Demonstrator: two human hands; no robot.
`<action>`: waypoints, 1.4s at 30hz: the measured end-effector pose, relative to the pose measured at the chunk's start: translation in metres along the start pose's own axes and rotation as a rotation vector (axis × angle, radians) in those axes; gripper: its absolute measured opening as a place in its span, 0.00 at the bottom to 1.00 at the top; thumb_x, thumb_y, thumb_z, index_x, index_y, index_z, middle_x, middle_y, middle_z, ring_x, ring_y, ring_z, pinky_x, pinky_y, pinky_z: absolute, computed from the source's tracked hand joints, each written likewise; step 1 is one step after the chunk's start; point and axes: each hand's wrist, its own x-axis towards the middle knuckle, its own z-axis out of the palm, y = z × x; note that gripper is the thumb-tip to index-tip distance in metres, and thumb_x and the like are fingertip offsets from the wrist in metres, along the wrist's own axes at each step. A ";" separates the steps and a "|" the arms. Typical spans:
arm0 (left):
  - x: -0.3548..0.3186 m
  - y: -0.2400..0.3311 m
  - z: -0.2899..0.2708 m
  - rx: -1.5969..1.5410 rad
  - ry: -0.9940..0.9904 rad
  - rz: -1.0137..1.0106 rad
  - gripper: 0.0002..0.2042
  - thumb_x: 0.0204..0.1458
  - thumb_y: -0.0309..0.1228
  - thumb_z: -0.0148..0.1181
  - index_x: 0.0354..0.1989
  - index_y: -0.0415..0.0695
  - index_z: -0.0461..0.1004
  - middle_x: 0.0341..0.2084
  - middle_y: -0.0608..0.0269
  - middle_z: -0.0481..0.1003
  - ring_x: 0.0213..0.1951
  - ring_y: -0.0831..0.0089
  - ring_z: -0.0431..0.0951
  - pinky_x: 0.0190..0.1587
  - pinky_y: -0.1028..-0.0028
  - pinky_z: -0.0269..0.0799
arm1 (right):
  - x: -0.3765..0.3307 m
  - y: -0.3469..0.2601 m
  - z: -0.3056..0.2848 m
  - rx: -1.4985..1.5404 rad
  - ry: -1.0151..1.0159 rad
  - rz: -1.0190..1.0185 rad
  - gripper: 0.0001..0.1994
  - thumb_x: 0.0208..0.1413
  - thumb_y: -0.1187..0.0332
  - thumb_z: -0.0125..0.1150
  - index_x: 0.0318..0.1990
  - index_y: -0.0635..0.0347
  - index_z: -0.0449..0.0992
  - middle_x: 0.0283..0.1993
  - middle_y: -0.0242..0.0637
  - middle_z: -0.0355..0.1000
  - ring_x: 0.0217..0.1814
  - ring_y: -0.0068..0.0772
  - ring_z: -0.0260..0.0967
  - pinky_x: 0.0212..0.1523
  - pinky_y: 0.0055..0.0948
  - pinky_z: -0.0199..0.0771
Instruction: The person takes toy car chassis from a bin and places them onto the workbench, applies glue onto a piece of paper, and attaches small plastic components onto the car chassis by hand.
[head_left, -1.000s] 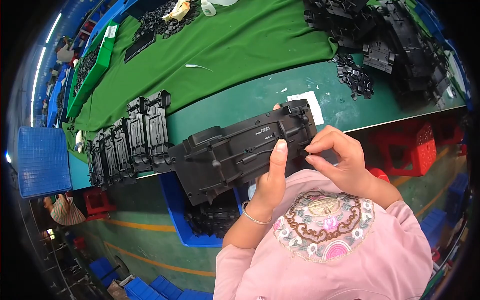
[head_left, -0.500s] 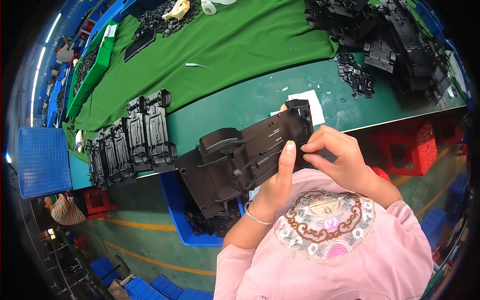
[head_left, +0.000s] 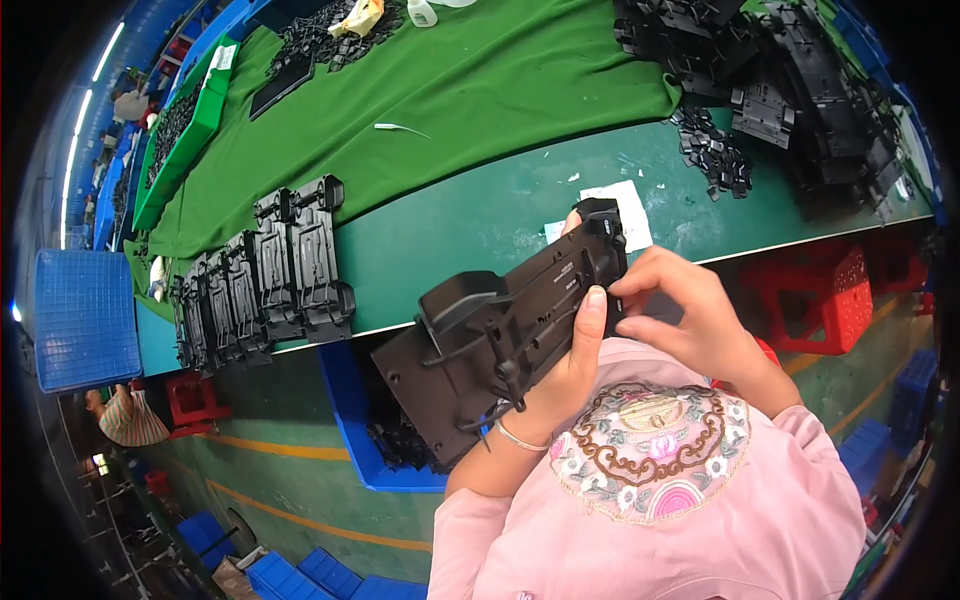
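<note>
A long black moulded plastic part (head_left: pixel 545 290) is held tilted in front of my chest, over the table's near edge. My left hand (head_left: pixel 575 370) grips it, the thumb lying on its upper face and a fingertip showing at its far edge. At the part's right end is my right hand (head_left: pixel 680 305), with bent fingers against its edge; the fingertips are partly hidden, and whether they pinch a small piece cannot be seen. Under the part's far end lies a white paper (head_left: pixel 632 222). Several similar black parts (head_left: pixel 300 265) stand in a row on the left.
Small black pieces (head_left: pixel 712 150) lie heaped near a pile of black parts (head_left: pixel 820 110) at the right. A blue bin (head_left: pixel 348 420) with black parts sits below the table edge. A green crate (head_left: pixel 205 125) stands far left; red stools (head_left: pixel 815 295) are under the table.
The black part has shifted slightly right and tilted in my left hand. My right hand's fingers have moved against the part's right end.
</note>
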 end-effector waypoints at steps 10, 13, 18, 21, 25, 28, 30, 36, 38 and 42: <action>-0.006 -0.009 -0.006 0.145 -0.097 0.010 0.25 0.50 0.35 0.40 0.54 0.34 0.44 0.49 0.52 0.55 0.50 0.69 0.57 0.52 0.71 0.51 | 0.027 0.002 -0.007 -0.005 0.186 0.042 0.06 0.41 0.74 0.54 0.23 0.65 0.64 0.21 0.33 0.63 0.21 0.19 0.61 0.22 0.18 0.61; -0.001 -0.008 -0.003 0.250 -0.076 0.132 0.26 0.50 0.35 0.40 0.54 0.34 0.44 0.49 0.52 0.56 0.50 0.68 0.57 0.52 0.71 0.50 | 0.032 0.004 -0.005 -0.060 0.158 0.038 0.06 0.41 0.74 0.53 0.22 0.65 0.64 0.21 0.34 0.63 0.20 0.20 0.61 0.21 0.19 0.62; 0.003 0.002 -0.006 0.093 -0.122 0.045 0.25 0.50 0.32 0.38 0.54 0.32 0.43 0.51 0.48 0.52 0.53 0.64 0.52 0.54 0.70 0.45 | 0.036 0.007 -0.003 -0.077 0.097 0.097 0.07 0.40 0.74 0.54 0.27 0.64 0.63 0.23 0.33 0.62 0.23 0.20 0.60 0.24 0.18 0.62; 0.000 -0.007 -0.011 0.008 -0.054 -0.013 0.26 0.50 0.34 0.40 0.55 0.35 0.42 0.48 0.54 0.56 0.49 0.70 0.58 0.52 0.72 0.50 | 0.027 0.013 -0.003 -0.012 0.185 0.033 0.18 0.36 0.76 0.56 0.39 0.61 0.61 0.29 0.32 0.59 0.30 0.21 0.57 0.32 0.18 0.60; -0.001 -0.009 -0.010 -0.186 -0.062 -0.070 0.26 0.48 0.32 0.41 0.54 0.36 0.44 0.51 0.55 0.53 0.52 0.71 0.54 0.53 0.73 0.47 | 0.013 0.027 -0.010 0.465 0.133 0.243 0.16 0.47 0.72 0.46 0.45 0.63 0.58 0.42 0.34 0.60 0.46 0.23 0.56 0.46 0.21 0.54; -0.002 -0.007 -0.017 0.033 -0.098 0.018 0.25 0.49 0.36 0.42 0.53 0.37 0.47 0.53 0.54 0.50 0.54 0.67 0.50 0.54 0.73 0.43 | 0.006 0.045 -0.001 0.830 0.020 0.388 0.17 0.50 0.69 0.41 0.47 0.68 0.58 0.45 0.37 0.62 0.46 0.26 0.60 0.46 0.23 0.59; -0.009 -0.004 -0.031 0.390 -0.222 0.001 0.23 0.48 0.38 0.44 0.51 0.40 0.53 0.50 0.50 0.55 0.53 0.65 0.53 0.54 0.71 0.44 | 0.008 0.045 -0.006 0.856 0.002 0.366 0.17 0.50 0.70 0.42 0.47 0.68 0.58 0.45 0.38 0.62 0.45 0.26 0.61 0.44 0.24 0.61; -0.017 0.017 -0.109 0.475 0.441 -0.142 0.04 0.45 0.26 0.47 0.28 0.39 0.67 0.26 0.60 0.72 0.31 0.73 0.71 0.35 0.77 0.65 | -0.006 0.080 -0.046 0.680 0.252 0.426 0.15 0.50 0.71 0.42 0.45 0.69 0.60 0.42 0.36 0.64 0.43 0.23 0.62 0.44 0.21 0.60; -0.016 0.031 -0.098 0.871 0.121 0.248 0.23 0.37 0.37 0.57 0.42 0.42 0.62 0.45 0.53 0.62 0.51 0.62 0.58 0.52 0.64 0.49 | 0.005 0.070 -0.038 0.668 0.067 0.392 0.14 0.50 0.71 0.43 0.44 0.68 0.61 0.41 0.35 0.65 0.42 0.23 0.62 0.44 0.20 0.59; -0.017 0.037 -0.079 1.261 -0.171 0.258 0.35 0.29 0.37 0.61 0.50 0.42 0.53 0.49 0.53 0.54 0.52 0.58 0.53 0.53 0.56 0.44 | 0.018 0.042 -0.015 0.738 -0.082 0.295 0.15 0.50 0.72 0.43 0.45 0.68 0.60 0.43 0.34 0.64 0.43 0.19 0.60 0.43 0.17 0.58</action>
